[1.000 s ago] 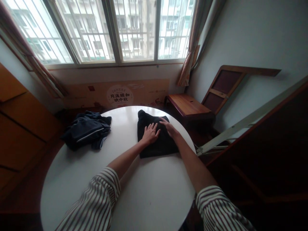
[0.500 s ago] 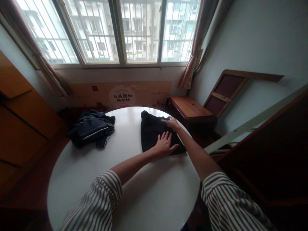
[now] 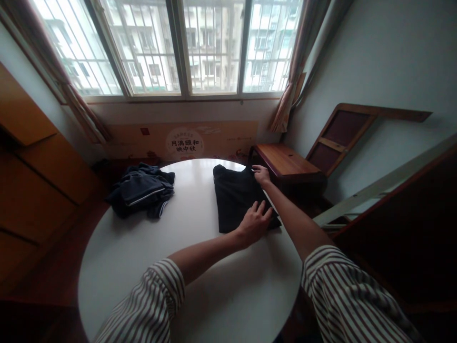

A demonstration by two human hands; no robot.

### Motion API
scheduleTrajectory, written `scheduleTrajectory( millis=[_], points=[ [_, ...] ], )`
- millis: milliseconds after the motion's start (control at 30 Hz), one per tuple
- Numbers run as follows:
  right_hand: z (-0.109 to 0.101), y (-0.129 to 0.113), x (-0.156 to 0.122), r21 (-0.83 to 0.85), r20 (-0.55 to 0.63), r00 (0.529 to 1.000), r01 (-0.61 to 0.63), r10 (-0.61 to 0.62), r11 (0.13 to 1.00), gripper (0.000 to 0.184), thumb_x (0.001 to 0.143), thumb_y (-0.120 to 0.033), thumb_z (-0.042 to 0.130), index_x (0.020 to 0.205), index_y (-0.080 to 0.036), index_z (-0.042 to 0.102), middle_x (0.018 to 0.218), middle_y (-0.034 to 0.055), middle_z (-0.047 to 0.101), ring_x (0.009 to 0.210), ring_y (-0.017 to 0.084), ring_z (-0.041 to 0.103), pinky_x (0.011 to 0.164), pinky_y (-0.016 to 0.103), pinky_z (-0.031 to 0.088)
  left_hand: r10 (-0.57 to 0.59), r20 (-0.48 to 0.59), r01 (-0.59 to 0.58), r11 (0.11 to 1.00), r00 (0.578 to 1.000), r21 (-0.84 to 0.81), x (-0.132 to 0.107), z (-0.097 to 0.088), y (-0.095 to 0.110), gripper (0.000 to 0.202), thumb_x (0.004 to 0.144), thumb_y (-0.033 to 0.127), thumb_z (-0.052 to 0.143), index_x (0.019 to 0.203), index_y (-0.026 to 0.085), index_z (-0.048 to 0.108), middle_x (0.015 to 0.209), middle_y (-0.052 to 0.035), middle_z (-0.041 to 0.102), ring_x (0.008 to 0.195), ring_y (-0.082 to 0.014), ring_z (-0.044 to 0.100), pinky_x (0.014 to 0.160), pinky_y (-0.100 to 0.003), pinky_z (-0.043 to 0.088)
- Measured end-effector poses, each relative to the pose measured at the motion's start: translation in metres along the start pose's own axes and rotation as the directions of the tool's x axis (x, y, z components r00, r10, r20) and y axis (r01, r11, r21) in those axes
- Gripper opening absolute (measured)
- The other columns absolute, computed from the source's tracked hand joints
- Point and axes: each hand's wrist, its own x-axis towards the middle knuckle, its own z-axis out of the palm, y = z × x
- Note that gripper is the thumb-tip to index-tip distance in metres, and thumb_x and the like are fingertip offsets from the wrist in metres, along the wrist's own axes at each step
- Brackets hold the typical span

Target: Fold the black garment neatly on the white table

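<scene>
Sliding apart over the black garment [image 3: 233, 200], your left hand [image 3: 254, 223] (flat, open) and right hand [image 3: 262, 174] (curled, grip unclear) now reach its corners.

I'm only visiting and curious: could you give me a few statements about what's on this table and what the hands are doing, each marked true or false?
1. The left hand and the right hand both touch the black folded garment. True.
2. The table is square and wooden. False: it is round and white.
3. A crumpled dark pile of clothes lies on the table's left side, apart from both hands. True.
4. The right hand rests on the dark pile of clothes. False: it is at the black folded garment's far right corner.
5. The sleeves are plain white. False: they are striped.
</scene>
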Motion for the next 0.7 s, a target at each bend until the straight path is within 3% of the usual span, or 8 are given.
scheduleTrajectory(
  millis=[167,267,333,467,567,700],
  points=[
    [0.001,0.0,-0.019,-0.169,0.072,0.992,0.114,-0.103,0.979,0.045,0.079,-0.018,0.063,0.123,-0.013,0.067,0.134,0.0196,0.061,0.131,0.036,0.049,0.114,0.049,0.032,-0.016,0.102,0.023,0.998,0.995,-0.065,-0.01,0.001,0.012,0.064,0.099,0.046,0.042,0.152,0.011,0.032,0.158,-0.0231,0.03,0.142,-0.0419,0.033,0.111,-0.057,0.034],
    [0.013,0.002,-0.041,-0.201,0.209,0.955,0.253,-0.211,0.946,0.047,0.083,-0.03,0.067,0.129,-0.024,0.065,0.149,0.0088,0.05,0.143,0.032,0.035,0.121,0.047,0.019,0.005,0.102,0.004,0.996,0.995,-0.085,-0.028,-0.01,0.009,0.064,0.101,0.043,0.035,0.152,0.006,0.03,0.158,-0.0228,0.031,0.144,-0.0392,0.03,0.114,-0.057,0.029],
    [0.019,0.007,-0.053,-0.217,0.289,0.93,0.296,-0.228,0.93,0.05,0.082,-0.041,0.071,0.13,-0.032,0.063,0.152,0.0022,0.047,0.147,0.032,0.027,0.121,0.053,0.012,-0.041,0.109,0.049,0.997,0.993,-0.068,-0.044,-0.019,0.001,0.067,0.101,0.048,0.034,0.152,0.006,0.031,0.157,-0.0231,0.032,0.145,-0.0397,0.027,0.114,-0.06,0.025],
    [0.022,0.021,-0.062,-0.276,0.353,0.921,0.271,-0.165,0.922,0.052,0.084,-0.054,0.065,0.132,-0.032,0.061,0.155,0.0043,0.042,0.148,0.038,0.021,0.114,0.07,0.003,-0.152,0.197,0.161,0.987,0.969,-0.027,-0.078,-0.031,-0.018,0.083,0.095,0.065,0.036,0.152,0.004,0.033,0.158,-0.0282,0.026,0.147,-0.0452,0.02,0.113,-0.062,0.025],
    [0.019,0.02,-0.063,-0.307,0.354,0.923,0.264,-0.148,0.914,0.053,0.086,-0.056,0.062,0.133,-0.031,0.061,0.157,0.0057,0.039,0.148,0.04,0.019,0.111,0.073,-0.004,-0.058,0.242,0.072,0.996,0.968,-0.05,-0.098,-0.04,-0.027,0.072,0.099,0.057,0.036,0.148,0.006,0.039,0.156,-0.0265,0.032,0.146,-0.0392,0.027,0.113,-0.053,0.032],
    [0.011,0.009,-0.091,-0.341,0.37,0.89,0.398,-0.268,0.852,0.052,0.087,-0.053,0.063,0.135,-0.033,0.059,0.157,0.0039,0.039,0.148,0.041,0.017,0.113,0.071,-0.006,-0.033,0.173,0.035,0.999,0.984,-0.01,-0.116,-0.06,-0.047,0.046,0.099,0.031,0.045,0.141,0.011,0.049,0.148,-0.0198,0.048,0.139,-0.0315,0.041,0.111,-0.047,0.038]
  ],
)
